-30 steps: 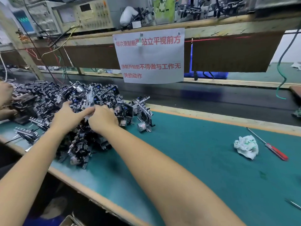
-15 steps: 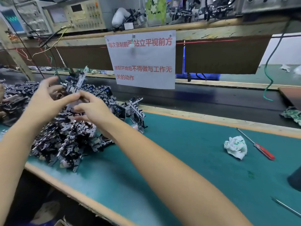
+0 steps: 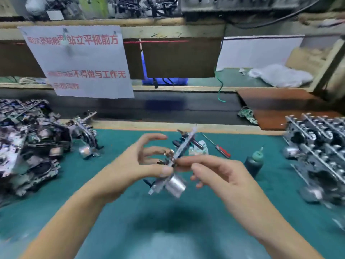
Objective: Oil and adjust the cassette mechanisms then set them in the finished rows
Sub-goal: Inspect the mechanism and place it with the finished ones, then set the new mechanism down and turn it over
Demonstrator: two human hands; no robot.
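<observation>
Signage (image 3: 78, 60) hangs beyond the hands, red Chinese characters partly blurred. Left hand (image 3: 138, 165) and right hand (image 3: 214, 171) both pinch one cassette mechanism (image 3: 173, 163), tilted above open green mat (image 3: 168, 221). Unsorted pile (image 3: 31, 146) lies left; finished rows (image 3: 317, 157) right; oil bottle (image 3: 254, 161) and screwdriver (image 3: 219, 146) just beyond the right hand.

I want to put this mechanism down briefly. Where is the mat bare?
Bare green mat lies below the hands, between the left pile and the finished rows. Crowded around the oil bottle, screwdriver and rag.
</observation>
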